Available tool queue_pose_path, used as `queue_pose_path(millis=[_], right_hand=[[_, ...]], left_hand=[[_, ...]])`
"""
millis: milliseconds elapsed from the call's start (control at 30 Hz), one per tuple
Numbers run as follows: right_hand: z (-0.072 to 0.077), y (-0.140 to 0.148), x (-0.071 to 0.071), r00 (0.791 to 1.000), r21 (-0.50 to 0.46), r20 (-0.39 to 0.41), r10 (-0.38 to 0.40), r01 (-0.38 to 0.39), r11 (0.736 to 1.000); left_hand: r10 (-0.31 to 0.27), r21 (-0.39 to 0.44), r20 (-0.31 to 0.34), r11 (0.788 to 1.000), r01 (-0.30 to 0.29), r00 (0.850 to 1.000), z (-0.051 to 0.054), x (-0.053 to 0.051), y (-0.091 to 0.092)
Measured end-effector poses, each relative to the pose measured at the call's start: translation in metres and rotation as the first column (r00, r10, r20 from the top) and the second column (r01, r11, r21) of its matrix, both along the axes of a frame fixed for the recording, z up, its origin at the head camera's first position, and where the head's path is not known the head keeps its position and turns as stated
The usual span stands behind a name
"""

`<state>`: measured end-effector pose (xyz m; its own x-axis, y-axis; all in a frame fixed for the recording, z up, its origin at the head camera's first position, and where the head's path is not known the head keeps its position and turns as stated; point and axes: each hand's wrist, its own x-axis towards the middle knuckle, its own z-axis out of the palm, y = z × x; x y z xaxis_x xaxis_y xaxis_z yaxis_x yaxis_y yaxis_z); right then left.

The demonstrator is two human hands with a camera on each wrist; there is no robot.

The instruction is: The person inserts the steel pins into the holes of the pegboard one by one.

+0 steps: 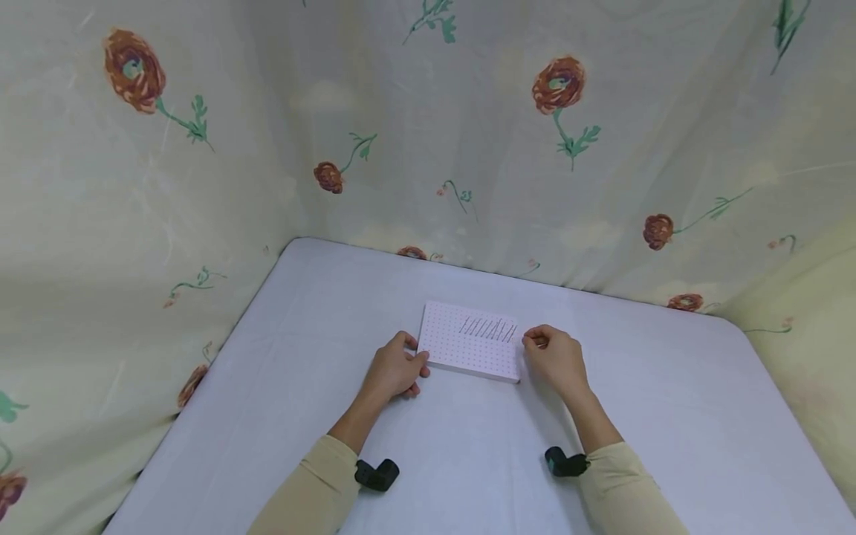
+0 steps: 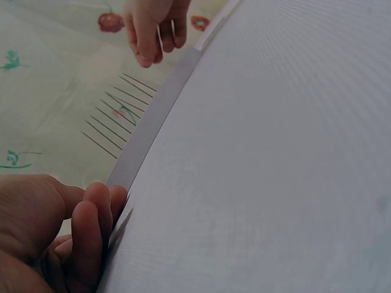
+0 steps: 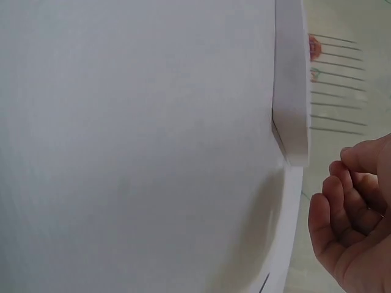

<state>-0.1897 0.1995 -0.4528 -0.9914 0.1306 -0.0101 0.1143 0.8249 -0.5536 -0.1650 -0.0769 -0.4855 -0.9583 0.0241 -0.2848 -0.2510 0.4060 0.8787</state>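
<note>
A white pegboard (image 1: 461, 352) with rows of small holes lies on the table in the head view. Several thin dark sticks (image 1: 487, 329) stand slanted in a row towards its far right side. My left hand (image 1: 396, 365) grips the board's near left corner; the left wrist view shows its fingers (image 2: 88, 241) against the board's side. Just off the right edge is my right hand (image 1: 553, 357), close to the last stick. Its thumb and index fingertips meet in the right wrist view, the other fingers (image 3: 342, 213) curled, and I see nothing between them.
A white cloth covers the table (image 1: 334, 297). Flowered fabric (image 1: 435, 111) hangs behind and at both sides. In the right wrist view a short dark line (image 3: 264, 282) shows at the bottom; I cannot tell what it is. Each wrist wears a black camera (image 1: 377, 475).
</note>
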Motion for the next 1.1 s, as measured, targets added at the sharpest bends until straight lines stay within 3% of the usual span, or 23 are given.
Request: queue_pose_path(millis=[267, 633, 1100], right_hand=[[0.002, 0.025, 0.007, 0.999, 0.014, 0.0, -0.042, 0.042, 0.999], [-0.011, 0.048, 0.021, 0.997, 0.033, 0.037, -0.066, 0.065, 0.997], [-0.01, 0.076, 0.032, 0.99, 0.082, 0.066, -0.125, 0.119, 0.99]], left_hand=[[-0.005, -0.008, 0.009, 1.0, 0.005, 1.0, 0.001, -0.003, 0.0], [0.002, -0.002, -0.002, 1.0, -0.002, 1.0, -0.002, 0.002, -0.002], [0.003, -0.005, -0.003, 1.0, -0.003, 1.0, 0.002, 0.001, 0.001]])
